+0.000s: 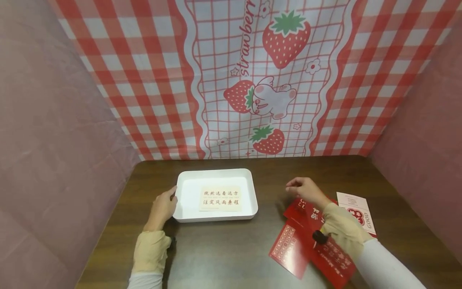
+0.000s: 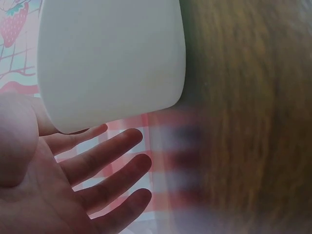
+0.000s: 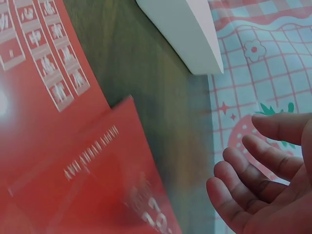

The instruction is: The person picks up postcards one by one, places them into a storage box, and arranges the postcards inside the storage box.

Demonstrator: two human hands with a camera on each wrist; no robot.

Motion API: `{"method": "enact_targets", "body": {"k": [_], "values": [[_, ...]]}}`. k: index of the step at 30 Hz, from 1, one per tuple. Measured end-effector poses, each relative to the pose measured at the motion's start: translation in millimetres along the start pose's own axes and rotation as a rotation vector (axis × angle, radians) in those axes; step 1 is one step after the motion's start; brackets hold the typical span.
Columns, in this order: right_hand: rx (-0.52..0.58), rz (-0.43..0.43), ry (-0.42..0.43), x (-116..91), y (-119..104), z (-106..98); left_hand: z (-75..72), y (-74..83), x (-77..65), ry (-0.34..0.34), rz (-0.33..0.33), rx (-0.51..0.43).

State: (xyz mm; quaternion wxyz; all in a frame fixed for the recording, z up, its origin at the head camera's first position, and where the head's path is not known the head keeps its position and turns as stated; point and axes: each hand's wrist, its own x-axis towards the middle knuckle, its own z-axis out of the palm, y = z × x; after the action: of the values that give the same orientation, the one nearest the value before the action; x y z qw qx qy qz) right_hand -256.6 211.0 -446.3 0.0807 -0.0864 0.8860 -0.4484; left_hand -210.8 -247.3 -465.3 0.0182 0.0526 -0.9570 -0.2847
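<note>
- On the worktop (image 1: 213,257), one white tray (image 1: 216,219) is holding one cream card (image 1: 220,198).
- Left grip (image 1: 161,208), spread, is touching the tray.
- Right grip (image 1: 307,190), loosely spread, is hovering by at least three red cards (image 1: 288,251).

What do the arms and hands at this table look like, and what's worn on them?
They're a person's: the left hand and right hand wear no gloves. Wrinkled cream bands wrap both wrists, with white sleeves behind. A small dark, rounded piece sits at the right band; its details are unclear.
</note>
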Motion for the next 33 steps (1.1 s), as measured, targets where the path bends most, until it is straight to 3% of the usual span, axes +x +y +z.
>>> {"method": "enact_targets", "body": {"k": [14, 22, 33], "values": [[-0.187, 0.053, -0.066, -10.2, 12.7, -19.3, -1.9, 0.7, -0.6, -0.018, -0.015, -0.007], [-0.277, 0.027, -0.184, -9.7, 17.6, -25.1, 0.0, -1.1, -3.5, -0.014, -0.022, -0.009], [-0.455, 0.031, -0.153, -18.6, 32.0, -33.1, 0.2, 1.1, -2.6, -0.009, -0.020, -0.011]]}}
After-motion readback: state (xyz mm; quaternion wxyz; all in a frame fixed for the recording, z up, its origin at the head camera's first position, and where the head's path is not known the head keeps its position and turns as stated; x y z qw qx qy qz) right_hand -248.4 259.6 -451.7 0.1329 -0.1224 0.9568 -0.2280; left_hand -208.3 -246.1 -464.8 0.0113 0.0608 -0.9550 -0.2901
